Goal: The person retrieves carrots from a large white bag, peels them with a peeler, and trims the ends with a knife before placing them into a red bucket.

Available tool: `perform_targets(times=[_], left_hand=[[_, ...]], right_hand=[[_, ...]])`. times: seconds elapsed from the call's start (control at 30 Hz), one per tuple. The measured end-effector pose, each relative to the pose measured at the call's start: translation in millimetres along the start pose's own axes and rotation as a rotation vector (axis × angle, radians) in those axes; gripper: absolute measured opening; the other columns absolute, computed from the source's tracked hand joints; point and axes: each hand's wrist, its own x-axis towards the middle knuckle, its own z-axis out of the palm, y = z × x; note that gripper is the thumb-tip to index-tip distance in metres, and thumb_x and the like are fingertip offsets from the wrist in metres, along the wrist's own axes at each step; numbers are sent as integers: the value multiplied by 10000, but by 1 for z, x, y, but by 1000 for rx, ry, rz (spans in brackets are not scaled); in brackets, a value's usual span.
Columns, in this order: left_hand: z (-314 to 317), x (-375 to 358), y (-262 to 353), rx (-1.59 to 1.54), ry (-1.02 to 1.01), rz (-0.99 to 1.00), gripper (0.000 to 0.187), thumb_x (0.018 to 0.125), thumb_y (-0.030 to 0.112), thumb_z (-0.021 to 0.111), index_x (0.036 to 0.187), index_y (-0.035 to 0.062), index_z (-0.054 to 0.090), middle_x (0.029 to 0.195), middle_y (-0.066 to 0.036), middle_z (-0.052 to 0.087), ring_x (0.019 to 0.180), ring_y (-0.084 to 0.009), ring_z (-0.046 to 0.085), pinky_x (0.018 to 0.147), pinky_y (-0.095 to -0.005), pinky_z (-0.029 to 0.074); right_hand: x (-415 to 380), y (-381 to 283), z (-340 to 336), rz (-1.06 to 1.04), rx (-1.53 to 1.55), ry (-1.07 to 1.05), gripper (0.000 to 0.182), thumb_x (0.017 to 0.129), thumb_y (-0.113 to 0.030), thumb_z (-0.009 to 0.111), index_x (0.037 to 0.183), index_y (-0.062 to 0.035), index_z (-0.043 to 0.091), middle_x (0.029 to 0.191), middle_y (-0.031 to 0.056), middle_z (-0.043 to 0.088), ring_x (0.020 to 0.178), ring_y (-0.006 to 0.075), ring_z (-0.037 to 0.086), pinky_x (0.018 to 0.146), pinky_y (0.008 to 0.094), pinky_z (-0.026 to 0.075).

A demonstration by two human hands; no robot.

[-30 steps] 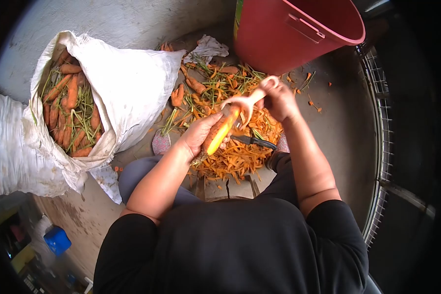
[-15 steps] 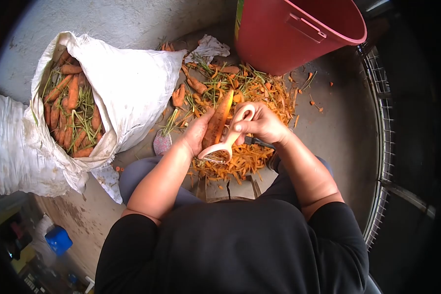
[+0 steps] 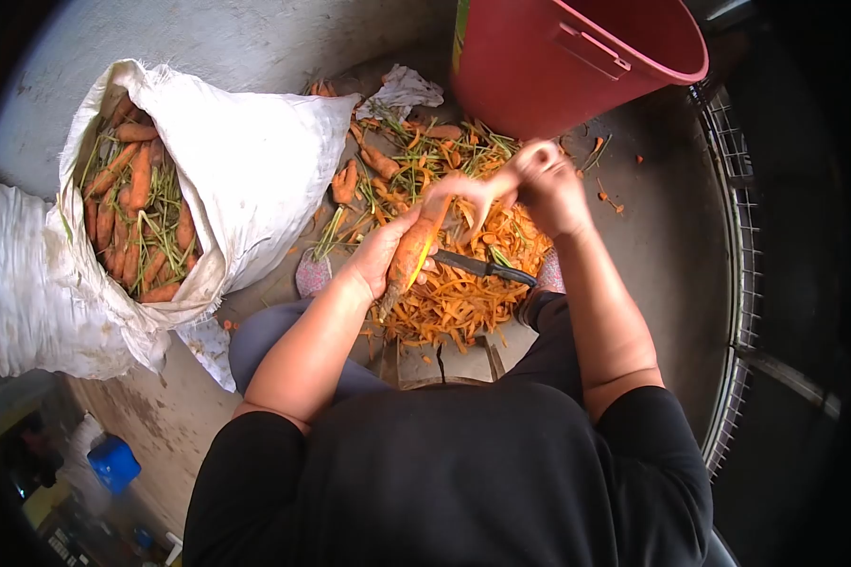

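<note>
My left hand (image 3: 376,255) is closed around a carrot (image 3: 412,253), held tilted over the peelings. Part of the carrot is peeled bright orange and yellow; the rest is still brown-skinned. My right hand (image 3: 550,194), blurred by motion, grips a pale Y-shaped peeler (image 3: 482,192). The peeler's head is beside the carrot's upper end; whether its blade touches cannot be made out. Just right of my left fingers is a knife (image 3: 487,268) with a dark handle, over a heap of orange peelings (image 3: 463,307).
On the left, a white sack (image 3: 255,142) gapes open with carrots (image 3: 142,180) and green stems inside. A red bucket (image 3: 529,76) stands beyond the peelings. Loose carrots (image 3: 344,184) lie near the sack, and a wire grille (image 3: 742,227) runs along the right.
My right hand and the peeler have moved up and right, from the carrot's lower end to its upper end. The carrot has shifted slightly down and left, and more of the knife shows.
</note>
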Motion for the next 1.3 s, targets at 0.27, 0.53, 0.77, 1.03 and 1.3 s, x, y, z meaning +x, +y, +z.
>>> perform_targets(times=[0.27,0.53,0.77,1.03,1.3], left_hand=[[3,1,-3,85,-31,-43,453,902,412,373,1154,47,464,871,-86,577,758,-170,575,573,-303,495],[9,-4,2,-7,-135,-76,493,897,443,362,1196,56,427,752,-43,475,629,-129,460,501,-242,420],[31,-9,7,-182,-108,20,417,908,373,377,1114,28,489,949,-107,600,783,-143,606,531,-268,510],[5,-2,-3,4,-128,-56,368,885,392,439,1118,108,463,774,-55,490,681,-132,480,531,-252,424],[6,1,-1,-29,-62,17,476,894,454,364,1110,44,476,915,-90,576,784,-155,586,576,-315,505]], right_hand=[[-3,21,0,287,-9,-202,176,789,-149,632,826,-5,537,698,111,612,511,161,583,473,250,498],[23,3,-60,-62,-55,542,188,823,-191,597,852,-31,503,696,75,582,516,131,551,466,235,462],[-24,21,31,256,-113,-431,147,786,-124,631,828,-6,553,689,97,607,547,147,596,475,236,489],[28,5,-61,-29,-211,677,175,814,-179,602,819,-25,518,680,77,578,517,133,548,465,235,467],[-13,4,21,214,-96,-366,142,784,-122,633,784,-13,542,691,110,609,563,166,593,493,243,493]])
